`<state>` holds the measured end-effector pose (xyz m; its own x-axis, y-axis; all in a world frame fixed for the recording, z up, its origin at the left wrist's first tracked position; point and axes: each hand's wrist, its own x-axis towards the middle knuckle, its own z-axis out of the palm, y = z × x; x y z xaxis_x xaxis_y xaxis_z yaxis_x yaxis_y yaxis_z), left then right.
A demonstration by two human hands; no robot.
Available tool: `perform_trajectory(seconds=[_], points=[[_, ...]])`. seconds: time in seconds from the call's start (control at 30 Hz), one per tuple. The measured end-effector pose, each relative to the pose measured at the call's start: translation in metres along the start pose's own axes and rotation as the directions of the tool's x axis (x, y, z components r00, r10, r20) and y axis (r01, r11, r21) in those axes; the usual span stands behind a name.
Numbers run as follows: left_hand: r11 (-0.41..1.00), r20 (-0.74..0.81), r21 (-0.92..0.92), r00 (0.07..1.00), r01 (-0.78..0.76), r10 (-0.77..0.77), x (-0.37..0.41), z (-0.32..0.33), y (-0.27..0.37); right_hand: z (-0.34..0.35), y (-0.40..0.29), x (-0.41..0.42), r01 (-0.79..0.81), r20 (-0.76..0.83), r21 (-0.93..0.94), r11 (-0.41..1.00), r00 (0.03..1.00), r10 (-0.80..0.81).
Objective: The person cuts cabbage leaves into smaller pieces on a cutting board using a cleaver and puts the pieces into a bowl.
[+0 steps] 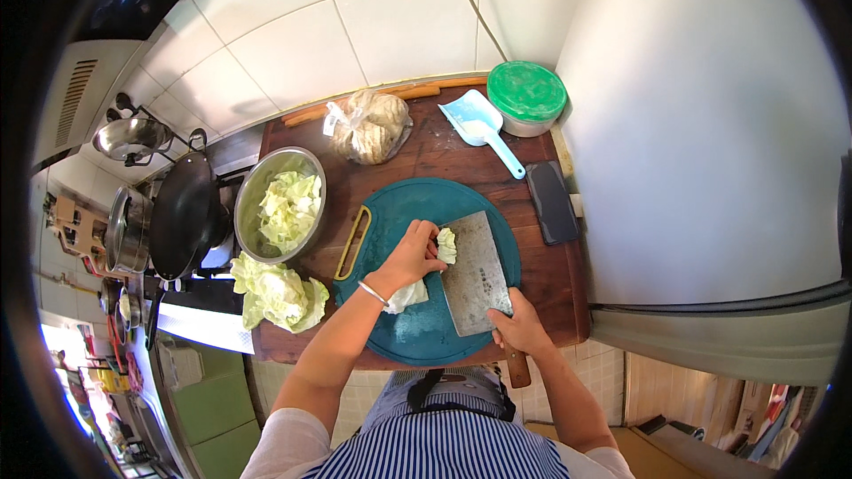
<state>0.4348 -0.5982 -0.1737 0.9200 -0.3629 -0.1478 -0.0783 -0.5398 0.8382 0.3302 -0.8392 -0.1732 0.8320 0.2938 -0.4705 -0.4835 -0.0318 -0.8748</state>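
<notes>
My right hand point(519, 324) grips a cleaver where its wooden handle point(517, 367) meets the wide grey blade point(474, 273). The blade lies nearly flat over the round teal cutting board point(432, 196). Beside the blade's left edge, my left hand point(414, 254) has its fingers on a small piece of cabbage leaf point(446, 246). A paler cabbage piece point(407, 297) rests on the board, partly hidden under my left wrist. Torn cabbage leaves point(289, 209) fill part of a steel bowl point(247, 213) to the left. Below the bowl sits a loose cabbage head point(279, 296).
A knotted plastic bag of food point(373, 126), a light-blue scoop point(476, 120), a green-lidded tub point(527, 98) and a smartphone point(551, 203) stand around the wooden table point(426, 146). A black wok point(183, 216) sits on the stove at left. A refrigerator point(692, 146) borders the right.
</notes>
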Motion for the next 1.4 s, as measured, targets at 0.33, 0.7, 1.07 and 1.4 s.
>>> perform_trajectory(seconds=[0.33,0.7,1.07,1.4], points=[[0.984,-0.251,-0.152,0.966,-0.097,0.057,-0.034,-0.089,0.034,0.039,-0.08,0.016,0.177,0.125,-0.057,0.982,0.978,-0.169],[0.963,-0.829,0.237,0.543,0.127,0.132,-0.141,-0.216,-0.048,0.195,-0.175,0.098,0.531,0.284,-0.742,0.41,0.803,-0.524],[0.925,-0.717,0.376,0.651,0.059,0.25,-0.099,-0.177,-0.018,0.179,-0.168,0.073,0.194,0.279,-0.066,0.979,0.945,-0.168],[0.851,-0.847,0.31,0.529,0.423,0.046,-0.069,-0.204,-0.103,0.155,-0.139,0.051,0.192,0.277,-0.046,0.98,0.945,-0.172]])
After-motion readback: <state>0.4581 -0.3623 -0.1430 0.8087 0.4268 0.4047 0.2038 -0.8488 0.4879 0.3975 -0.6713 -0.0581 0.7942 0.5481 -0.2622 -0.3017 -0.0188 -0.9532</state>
